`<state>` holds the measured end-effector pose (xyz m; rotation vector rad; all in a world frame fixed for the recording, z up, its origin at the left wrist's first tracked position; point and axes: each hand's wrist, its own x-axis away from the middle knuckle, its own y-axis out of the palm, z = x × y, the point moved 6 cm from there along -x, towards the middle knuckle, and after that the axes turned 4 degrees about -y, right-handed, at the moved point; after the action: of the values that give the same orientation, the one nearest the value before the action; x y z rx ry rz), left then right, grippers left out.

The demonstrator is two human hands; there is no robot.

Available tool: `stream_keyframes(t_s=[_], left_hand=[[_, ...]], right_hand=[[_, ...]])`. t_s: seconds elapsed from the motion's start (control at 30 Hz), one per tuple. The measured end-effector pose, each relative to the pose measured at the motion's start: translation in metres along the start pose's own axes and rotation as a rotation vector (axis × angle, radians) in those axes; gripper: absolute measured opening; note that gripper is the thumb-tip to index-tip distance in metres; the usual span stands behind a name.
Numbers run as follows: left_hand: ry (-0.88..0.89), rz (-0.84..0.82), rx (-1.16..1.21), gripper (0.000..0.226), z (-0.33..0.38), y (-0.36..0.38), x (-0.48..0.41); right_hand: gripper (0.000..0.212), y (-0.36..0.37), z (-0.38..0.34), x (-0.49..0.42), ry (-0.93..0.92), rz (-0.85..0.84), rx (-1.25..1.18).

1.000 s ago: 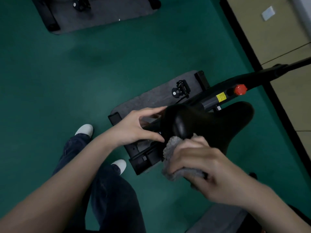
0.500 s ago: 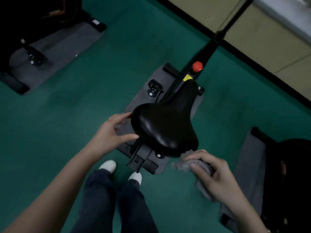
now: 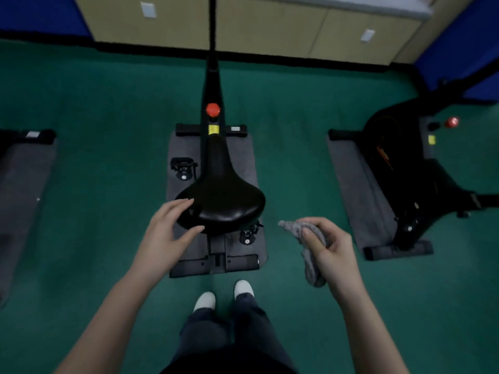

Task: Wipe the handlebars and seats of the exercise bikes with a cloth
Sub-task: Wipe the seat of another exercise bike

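Fingers [image 3: 180, 205] of left hand [image 3: 162, 236] were spread open at rear-left edge of glossy black bike seat [image 3: 224, 201]; right hand [image 3: 333, 249] clutched crumpled grey cloth [image 3: 312, 271] right of seat.

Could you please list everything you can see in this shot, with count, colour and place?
seat: 1, black, centre, on the middle bike
right bike: 1, black, at the right edge
red knobs: 2, red, one ahead of the seat, one on the right bike
mats: 3, grey, under the bikes, one at the left edge
pedals: 2, black, either side of the middle bike
cloth: 1, grey, right of the seat, apart from it
floor: 1, green, throughout
cabinet fronts: count unclear, beige, along the far wall
shoes: 2, white, bottom centre
left hand: 1, open, fingers at the seat's left rear edge
right hand: 1, gripping the cloth
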<state>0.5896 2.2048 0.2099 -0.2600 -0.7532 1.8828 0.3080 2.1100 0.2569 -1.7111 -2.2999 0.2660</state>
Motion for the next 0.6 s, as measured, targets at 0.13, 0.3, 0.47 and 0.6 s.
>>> stream_keyframes(t_s=[0.13,0.3,0.47,0.6], left_hand=[[0.07,-0.108,-0.072,0.053,0.023,0.002,-0.003],[0.118,-0.186,-0.13,0.052,0.05,0.011,0.0],[0.168,-0.245,-0.198,0.052,0.082,0.041,0.012],[0.215,-0.302,-0.227,0.053,0.12,0.087,0.033]], right_hand=[[0.02,-0.013,-0.005,0.025,-0.003,0.109,-0.017],[0.022,-0.037,0.002,0.055,0.019,0.23,-0.06],[0.021,-0.079,0.014,0.076,0.028,0.329,-0.111],[0.021,-0.131,0.027,0.102,0.024,0.409,-0.145]])
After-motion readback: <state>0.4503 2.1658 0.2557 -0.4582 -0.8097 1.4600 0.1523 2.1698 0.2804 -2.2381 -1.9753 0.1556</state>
